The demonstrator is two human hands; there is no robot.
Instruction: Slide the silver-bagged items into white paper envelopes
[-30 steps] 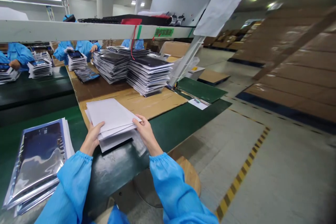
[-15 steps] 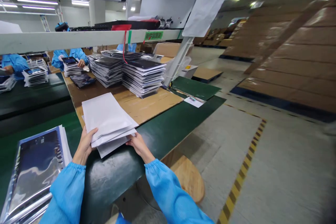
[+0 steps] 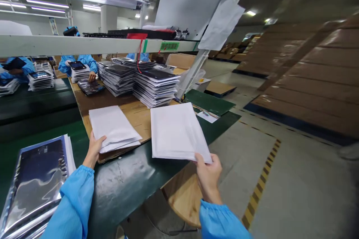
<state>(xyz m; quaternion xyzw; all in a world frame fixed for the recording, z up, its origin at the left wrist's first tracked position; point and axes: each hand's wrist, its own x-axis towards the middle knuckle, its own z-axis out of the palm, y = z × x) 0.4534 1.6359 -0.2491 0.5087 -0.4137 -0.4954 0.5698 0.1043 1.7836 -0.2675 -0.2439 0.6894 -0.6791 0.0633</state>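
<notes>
Two stacks flank the person's left arm. At the far left lies a heap of silvery bags (image 3: 36,179) on the green surface (image 3: 126,183); just to its right is a white pile (image 3: 112,129) of flat pouches, resting on a brown cardboard sheet (image 3: 134,110). The left hand (image 3: 94,149) has its grip closed on the near left corner of that pile, thumb on top and fingers tucked under the edge.

Behind, in the middle, stand tall stacks of dark packs (image 3: 155,87).

Further right, one white pouch (image 3: 176,130) is held clear of the pile, over the edge of the surface. The right hand (image 3: 209,173) pinches it at its near right corner, with the grip clenched on that corner alone. The pouch looks light and thin, and it stays nearly flat from one corner, so it seems to have some stiffness. It would probably bend or slip if swung, and a hold along an edge or at two corners looks surer.

Below the right hand sits a round wooden stool (image 3: 182,198), and beyond it is striped floor tape (image 3: 260,186).
</notes>
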